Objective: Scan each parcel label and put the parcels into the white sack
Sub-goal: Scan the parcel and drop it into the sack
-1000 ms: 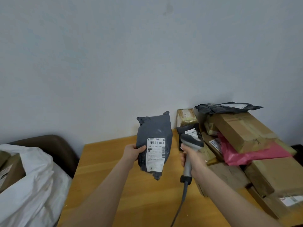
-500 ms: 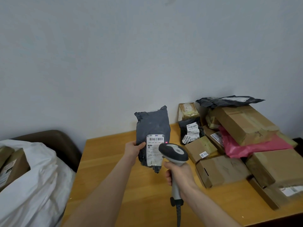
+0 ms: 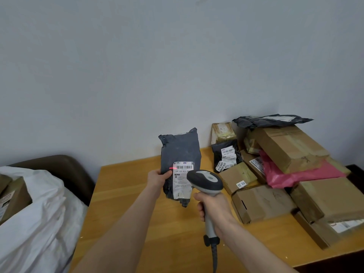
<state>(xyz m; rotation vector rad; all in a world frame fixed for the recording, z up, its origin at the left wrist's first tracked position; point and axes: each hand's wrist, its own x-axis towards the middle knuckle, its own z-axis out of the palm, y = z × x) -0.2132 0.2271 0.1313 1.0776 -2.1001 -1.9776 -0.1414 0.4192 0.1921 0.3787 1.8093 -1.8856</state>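
While my left hand (image 3: 158, 177) pinches the grey parcel (image 3: 180, 146) by its left edge, thumb on the front, and holds it upright above the table (image 3: 137, 213), my right hand (image 3: 213, 209) is wrapped round the handle of the scanner (image 3: 204, 179). Half a second ago only a red dot showed on the label (image 3: 182, 179). Now a short red line (image 3: 173, 168) lies at the barcode's left end and does not span the bars. I judge the scan under way, not confirmed. The white sack (image 3: 39, 213) sits far left, and unscanned parcels (image 3: 275, 174) are piled on the right.
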